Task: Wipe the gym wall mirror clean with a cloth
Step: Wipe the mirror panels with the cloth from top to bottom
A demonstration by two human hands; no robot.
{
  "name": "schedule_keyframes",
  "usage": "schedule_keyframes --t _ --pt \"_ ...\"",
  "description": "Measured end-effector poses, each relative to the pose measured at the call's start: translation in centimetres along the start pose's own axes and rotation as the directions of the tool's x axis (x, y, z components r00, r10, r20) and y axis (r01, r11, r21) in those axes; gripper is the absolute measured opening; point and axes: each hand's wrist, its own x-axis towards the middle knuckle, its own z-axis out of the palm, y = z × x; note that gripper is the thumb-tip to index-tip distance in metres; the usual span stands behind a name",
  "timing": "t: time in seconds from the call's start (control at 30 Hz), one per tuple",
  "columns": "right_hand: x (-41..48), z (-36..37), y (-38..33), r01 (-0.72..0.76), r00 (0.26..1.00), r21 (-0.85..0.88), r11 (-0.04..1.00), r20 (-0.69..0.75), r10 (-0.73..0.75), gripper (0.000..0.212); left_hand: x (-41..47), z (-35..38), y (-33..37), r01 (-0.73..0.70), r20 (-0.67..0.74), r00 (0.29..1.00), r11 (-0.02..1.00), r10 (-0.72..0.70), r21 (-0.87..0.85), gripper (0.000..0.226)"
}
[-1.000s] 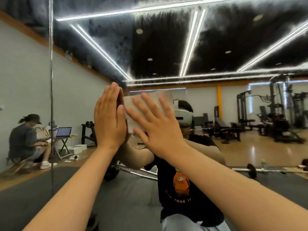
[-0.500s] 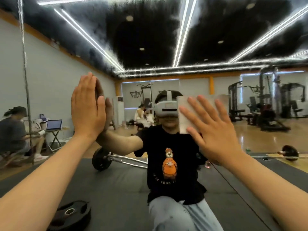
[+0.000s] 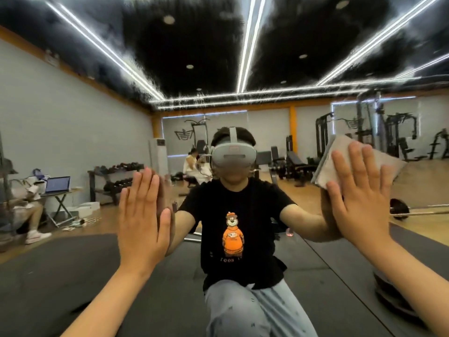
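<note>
The right hand (image 3: 357,198) presses a folded grey cloth (image 3: 325,169) flat against the mirror (image 3: 73,117), right of the reflected person's head. Its grip is wide, with fingers straight and spread over the cloth. The left hand (image 3: 143,215) lies flat on the glass, its grip wide too, with fingers straight, together and holding nothing.

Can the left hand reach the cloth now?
Probably yes: the left hand lies flat on the mirror, holding nothing, and nothing stands between it and the cloth under the right hand.
</note>
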Motion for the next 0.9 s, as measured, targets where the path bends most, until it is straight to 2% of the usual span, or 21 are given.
schedule_keyframes --t 0.17,0.43,0.63,0.73,0.9 --pt "-7.0 1.0 -0.4 0.053 0.999 -0.04 0.998 0.013 -0.053 0.059 -0.4 0.4 -0.3 -0.011 0.01 1.0 0.999 0.011 0.052 0.067" --pt "-17.1 1.7 -1.5 0.174 0.974 -0.064 0.983 0.159 -0.162 0.055 -0.4 0.3 0.2 0.016 0.014 1.0 0.999 -0.017 0.039 0.067" --pt "-15.7 1.7 -0.9 0.216 0.966 -0.055 0.975 0.158 -0.205 0.055 -0.3 0.2 0.0 0.006 0.01 1.0 0.998 -0.006 0.056 0.067" --pt "-11.4 1.4 -0.9 0.262 0.959 -0.062 0.963 0.126 -0.252 0.056 -0.3 0.3 -0.1 -0.004 0.005 1.0 0.996 0.004 0.091 0.068" --pt "-0.6 0.8 -3.6 0.156 0.986 -0.035 0.987 0.056 -0.154 0.059 -0.3 0.4 -0.1 -0.008 -0.003 1.0 0.996 0.008 0.085 0.068"
